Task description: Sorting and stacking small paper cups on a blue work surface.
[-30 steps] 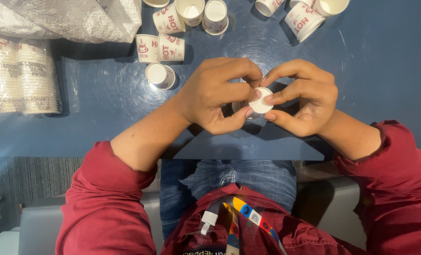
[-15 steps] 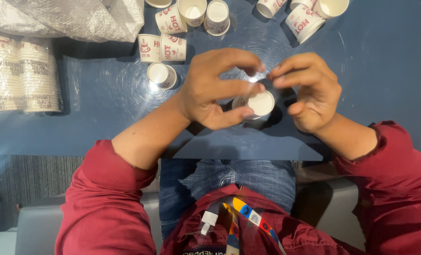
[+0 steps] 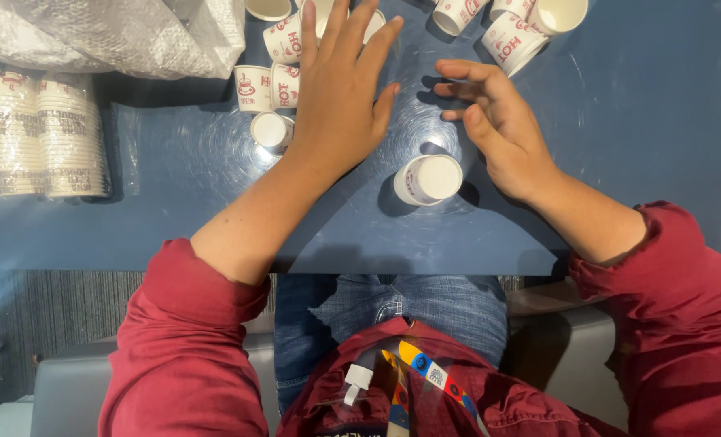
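view: just the one camera, worn on the person's head, so no second view to overlap with
facing: pretty much straight down over the blue table (image 3: 174, 218), which fills the upper two thirds of the frame
bottom of frame: the wearer's own lap and red sleeves (image 3: 190, 356)
distance: close, forearms run from the lower corners up to mid-frame, left hand (image 3: 340, 97) upper centre, right hand (image 3: 498, 125) just right of it
edges: paper cups (image 3: 267, 85) cut off along the top edge, cup stacks (image 3: 45, 133) far left, plastic bag (image 3: 110, 32) upper left corner
floor: strip of grey carpet (image 3: 69, 316) lower left
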